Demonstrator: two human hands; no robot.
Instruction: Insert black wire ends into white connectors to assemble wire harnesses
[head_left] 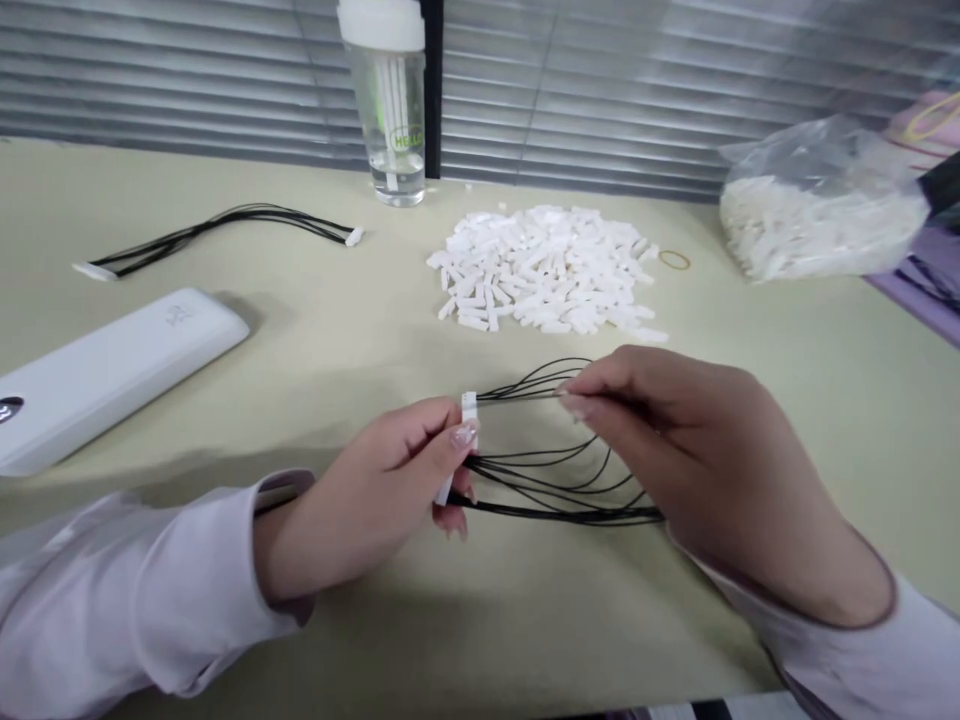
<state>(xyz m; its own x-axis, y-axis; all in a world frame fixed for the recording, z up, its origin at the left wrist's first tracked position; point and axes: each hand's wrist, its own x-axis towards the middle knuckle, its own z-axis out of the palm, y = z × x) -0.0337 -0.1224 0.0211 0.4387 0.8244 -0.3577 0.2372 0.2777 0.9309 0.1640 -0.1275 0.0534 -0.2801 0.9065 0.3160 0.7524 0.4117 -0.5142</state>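
Note:
A long white connector housing (469, 408) is pinched between the thumb and fingers of my left hand (405, 470). Thin black wires (555, 512) run out of its right side, in an upper group and a lower, thicker group. My right hand (690, 450) is closed, with thumb and forefinger pinched on a black wire of the upper group, a short way right of the housing. The lower wires pass behind and under my right hand, where their far ends are hidden.
Behind my hands lies a heap of small white connector housings (547, 265), with a rubber band (674, 260) beside it. A clear bottle (397, 110) stands near the blinds. A finished-looking black wire harness (240, 215) and a white case (112, 370) lie left. A bag of white pieces (817, 215) sits right.

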